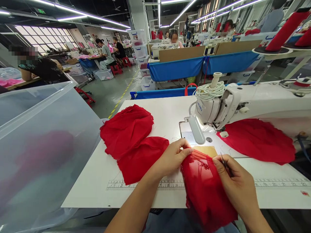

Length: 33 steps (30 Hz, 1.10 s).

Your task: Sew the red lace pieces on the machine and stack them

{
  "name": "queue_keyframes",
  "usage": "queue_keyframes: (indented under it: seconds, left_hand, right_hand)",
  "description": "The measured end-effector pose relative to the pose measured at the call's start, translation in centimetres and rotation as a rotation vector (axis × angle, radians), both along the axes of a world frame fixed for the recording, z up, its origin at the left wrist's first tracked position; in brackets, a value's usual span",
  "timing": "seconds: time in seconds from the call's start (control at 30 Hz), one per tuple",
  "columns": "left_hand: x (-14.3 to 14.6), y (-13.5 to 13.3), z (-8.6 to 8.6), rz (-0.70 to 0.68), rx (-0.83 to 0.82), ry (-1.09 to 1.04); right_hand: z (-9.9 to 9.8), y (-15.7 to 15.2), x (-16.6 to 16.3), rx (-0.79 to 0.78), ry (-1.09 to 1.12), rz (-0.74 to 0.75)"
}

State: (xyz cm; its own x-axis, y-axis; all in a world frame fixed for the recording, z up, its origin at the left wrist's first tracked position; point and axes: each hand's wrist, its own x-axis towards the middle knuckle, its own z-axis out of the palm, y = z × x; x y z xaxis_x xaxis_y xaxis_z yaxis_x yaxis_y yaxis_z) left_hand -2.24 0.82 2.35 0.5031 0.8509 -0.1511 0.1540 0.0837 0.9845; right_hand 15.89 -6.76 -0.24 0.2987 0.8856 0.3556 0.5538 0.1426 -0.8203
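Between my two hands a piece of sheer red fabric (206, 191) hangs over the table's front edge. My left hand (176, 155) pinches its upper left corner. At the upper right corner, my right hand (230, 178) grips the same edge between thumb and finger. A thin dark pointed tool, perhaps thread snips (224, 163), also sits in the right hand, mostly hidden by the fingers. Left of my hands lie red fabric pieces (131, 129) with frayed edges. Just beyond them stands a white sewing machine (255, 100), with another red piece (257, 140) under its arm.
A translucent plastic bin (48, 145) stands against the table's left side. Printed ruler markings (170, 186) run along the white table (89, 194). Red thread cones (286, 30) rise at the upper right. Blue cloth troughs (177, 69) and seated people are farther back.
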Motion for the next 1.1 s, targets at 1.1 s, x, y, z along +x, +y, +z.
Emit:
queue_keyframes:
  seconds: [1.1]
  left_hand:
    - [1.6,-1.0,-1.0,0.013,0.213,0.000]
  right_hand:
    - [0.8,1.6,-0.5,-0.258,0.338,0.200]
